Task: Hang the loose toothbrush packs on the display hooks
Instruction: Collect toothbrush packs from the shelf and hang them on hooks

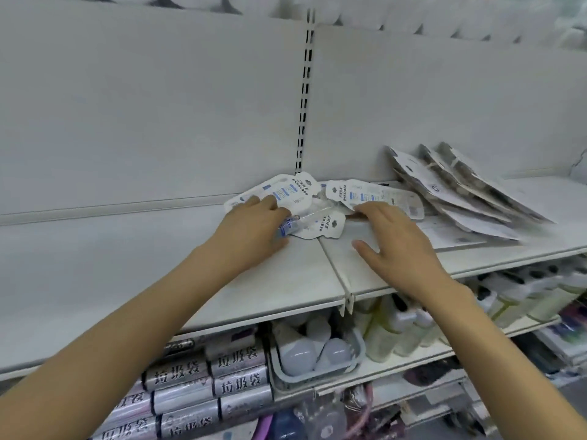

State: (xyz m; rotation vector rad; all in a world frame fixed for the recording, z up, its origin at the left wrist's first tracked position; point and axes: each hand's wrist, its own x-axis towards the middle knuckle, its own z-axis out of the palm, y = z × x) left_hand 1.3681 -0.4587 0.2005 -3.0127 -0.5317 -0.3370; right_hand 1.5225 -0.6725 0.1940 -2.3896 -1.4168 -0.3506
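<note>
White toothbrush packs (320, 201) lie in a loose heap on the pale shelf (111, 258), against the back panel below the slotted upright (305, 90). The left hand (254, 223) rests on the left side of the heap, its fingertips hidden among the packs, so whether it pinches one cannot be told; a blue-printed pack end shows just beside its thumb. The right hand (394, 236) lies palm down with fingers straight, fingertips touching the right edge of the heap and thumb spread on the shelf, grasping nothing. To the right, a fanned stack of carded packs (460, 192) leans over, its contents blurred. On the shelf below, a grey basket (317, 363) holds light bulbs (298, 350), beside silver rolls (203, 382) with printed characters and blurred bottles (400, 328), partly cut off by the shelf edge.
</note>
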